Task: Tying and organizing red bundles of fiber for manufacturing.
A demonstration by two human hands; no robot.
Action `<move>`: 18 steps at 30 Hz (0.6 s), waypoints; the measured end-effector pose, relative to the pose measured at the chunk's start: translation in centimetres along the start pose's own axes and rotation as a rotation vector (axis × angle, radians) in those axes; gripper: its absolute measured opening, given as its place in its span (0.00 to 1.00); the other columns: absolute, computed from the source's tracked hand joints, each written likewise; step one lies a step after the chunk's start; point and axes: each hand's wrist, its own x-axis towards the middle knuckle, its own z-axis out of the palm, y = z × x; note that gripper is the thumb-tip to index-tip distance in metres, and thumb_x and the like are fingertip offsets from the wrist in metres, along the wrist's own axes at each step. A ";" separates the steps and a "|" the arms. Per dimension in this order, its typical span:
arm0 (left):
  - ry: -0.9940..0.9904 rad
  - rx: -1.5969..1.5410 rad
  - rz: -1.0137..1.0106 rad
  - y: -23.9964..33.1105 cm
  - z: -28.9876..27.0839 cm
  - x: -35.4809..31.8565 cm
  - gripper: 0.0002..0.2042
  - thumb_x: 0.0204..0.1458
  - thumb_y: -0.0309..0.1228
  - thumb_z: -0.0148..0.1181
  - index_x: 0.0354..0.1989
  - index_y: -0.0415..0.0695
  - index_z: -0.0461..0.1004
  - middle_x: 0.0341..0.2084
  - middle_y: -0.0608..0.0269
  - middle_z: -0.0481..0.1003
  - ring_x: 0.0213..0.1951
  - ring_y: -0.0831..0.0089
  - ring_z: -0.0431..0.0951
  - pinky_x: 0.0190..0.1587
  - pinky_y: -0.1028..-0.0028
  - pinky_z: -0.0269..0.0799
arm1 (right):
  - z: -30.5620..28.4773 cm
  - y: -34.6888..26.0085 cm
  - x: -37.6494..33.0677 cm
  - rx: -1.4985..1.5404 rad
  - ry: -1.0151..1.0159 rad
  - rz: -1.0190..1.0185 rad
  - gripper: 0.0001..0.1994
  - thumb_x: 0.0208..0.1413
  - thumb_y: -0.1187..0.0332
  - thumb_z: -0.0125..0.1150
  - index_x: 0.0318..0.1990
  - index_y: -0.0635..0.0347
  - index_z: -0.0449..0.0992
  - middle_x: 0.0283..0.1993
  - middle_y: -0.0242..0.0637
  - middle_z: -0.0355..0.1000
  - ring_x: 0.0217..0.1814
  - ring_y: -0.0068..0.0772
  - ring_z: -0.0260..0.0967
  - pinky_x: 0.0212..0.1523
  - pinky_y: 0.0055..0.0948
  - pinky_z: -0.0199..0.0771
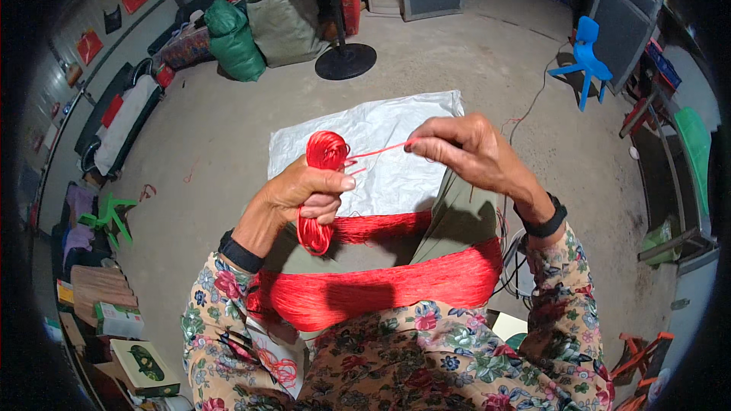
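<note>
My left hand is closed round the middle of a small bundle of red cord, whose looped ends stick out above and below the fist. A single strand runs from the bundle to the right, where my right hand pinches it between thumb and fingers. The strand looks taut between the two hands. Across my lap lies a thick hank of red cord, and another stretch of it crosses farther out between my knees. Under the hands, a white woven sheet is spread ahead of my legs.
A black fan stand rises from the concrete floor ahead. Left of it are a green sack and a large grey-beige sack. A blue chair stands at the far right, near a cable on the floor. Boxes lie at the lower left.
</note>
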 end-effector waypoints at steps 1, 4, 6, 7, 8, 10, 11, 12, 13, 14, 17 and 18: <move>-0.119 -0.023 0.015 0.0 0.2 -0.2 0.14 0.50 0.27 0.64 0.18 0.48 0.64 0.05 0.74 0.56 0.06 0.82 0.57 0.15 0.74 0.62 | -0.1 1.0 0.3 0.051 0.015 0.034 0.12 0.60 0.63 0.59 0.37 0.64 0.79 0.22 0.31 0.70 0.25 0.18 0.62 0.26 0.25 0.64; -0.203 -0.071 0.075 0.1 0.7 -0.6 0.12 0.50 0.26 0.63 0.21 0.47 0.66 0.05 0.74 0.57 0.07 0.82 0.58 0.15 0.73 0.62 | -0.8 2.5 0.8 0.232 -0.044 0.236 0.14 0.61 0.59 0.58 0.37 0.62 0.80 0.23 0.25 0.68 0.26 0.17 0.60 0.26 0.22 0.62; -0.149 -0.112 0.089 0.5 0.9 -1.1 0.09 0.50 0.25 0.63 0.25 0.46 0.67 0.06 0.73 0.57 0.07 0.82 0.59 0.15 0.72 0.61 | -0.2 3.6 0.7 0.213 -0.053 0.226 0.14 0.61 0.59 0.57 0.37 0.62 0.80 0.23 0.25 0.67 0.25 0.17 0.59 0.26 0.22 0.61; -0.130 -0.162 0.136 0.6 0.6 -1.2 0.08 0.50 0.24 0.63 0.26 0.45 0.67 0.06 0.74 0.57 0.07 0.82 0.59 0.15 0.72 0.61 | 0.2 3.8 0.5 0.192 -0.061 0.215 0.15 0.61 0.58 0.57 0.37 0.61 0.80 0.22 0.25 0.66 0.25 0.17 0.59 0.26 0.22 0.61; -0.112 -0.210 0.184 0.7 0.4 -1.2 0.08 0.50 0.24 0.62 0.28 0.45 0.68 0.06 0.74 0.57 0.07 0.82 0.59 0.16 0.72 0.60 | 0.4 3.8 0.2 0.166 -0.087 0.190 0.15 0.62 0.58 0.56 0.37 0.62 0.80 0.22 0.25 0.66 0.25 0.17 0.59 0.26 0.23 0.61; -0.076 -0.240 0.178 1.0 0.2 -1.1 0.09 0.50 0.24 0.62 0.25 0.45 0.67 0.06 0.75 0.56 0.07 0.82 0.58 0.15 0.73 0.59 | 1.1 3.9 -0.7 0.132 -0.142 0.166 0.13 0.62 0.61 0.56 0.38 0.63 0.79 0.21 0.30 0.68 0.24 0.19 0.61 0.26 0.26 0.63; 0.013 -0.189 0.168 1.0 0.0 -1.1 0.10 0.50 0.23 0.62 0.23 0.46 0.66 0.06 0.75 0.56 0.06 0.82 0.58 0.14 0.74 0.58 | 1.5 3.6 -1.1 0.134 -0.147 0.166 0.13 0.62 0.61 0.56 0.38 0.63 0.79 0.21 0.30 0.68 0.24 0.19 0.61 0.26 0.26 0.63; 0.098 -0.137 0.160 1.0 -0.1 -1.0 0.11 0.50 0.23 0.61 0.21 0.46 0.65 0.06 0.75 0.56 0.06 0.83 0.58 0.14 0.75 0.57 | 1.7 3.0 -1.6 0.097 -0.143 0.093 0.12 0.61 0.62 0.56 0.37 0.63 0.78 0.21 0.35 0.69 0.22 0.24 0.63 0.25 0.29 0.64; 0.171 -0.100 0.137 1.0 0.2 -0.8 0.13 0.49 0.22 0.60 0.19 0.47 0.63 0.06 0.75 0.56 0.06 0.83 0.57 0.12 0.76 0.55 | 1.8 2.3 -1.9 0.059 -0.138 0.021 0.11 0.61 0.64 0.56 0.37 0.63 0.78 0.21 0.39 0.70 0.20 0.29 0.65 0.25 0.31 0.65; 0.169 -0.103 0.139 0.9 0.2 -0.7 0.13 0.49 0.22 0.60 0.19 0.47 0.63 0.06 0.75 0.56 0.06 0.83 0.57 0.12 0.76 0.55 | 1.8 1.4 -2.1 0.056 -0.140 0.022 0.11 0.61 0.64 0.56 0.37 0.63 0.78 0.21 0.39 0.70 0.20 0.29 0.65 0.25 0.31 0.65; 0.307 0.055 0.069 0.2 0.0 0.0 0.12 0.47 0.21 0.60 0.19 0.46 0.62 0.06 0.73 0.57 0.06 0.83 0.55 0.10 0.76 0.53 | 1.5 -2.4 -1.8 -0.169 -0.231 -0.097 0.05 0.55 0.70 0.58 0.33 0.62 0.74 0.21 0.46 0.70 0.20 0.50 0.67 0.22 0.41 0.63; 0.303 0.054 0.070 0.0 0.0 0.3 0.12 0.47 0.21 0.60 0.19 0.46 0.62 0.06 0.73 0.57 0.06 0.83 0.55 0.10 0.76 0.53 | 1.6 -3.1 -1.5 -0.173 -0.231 -0.095 0.05 0.55 0.70 0.58 0.33 0.62 0.74 0.21 0.46 0.70 0.20 0.50 0.67 0.22 0.41 0.63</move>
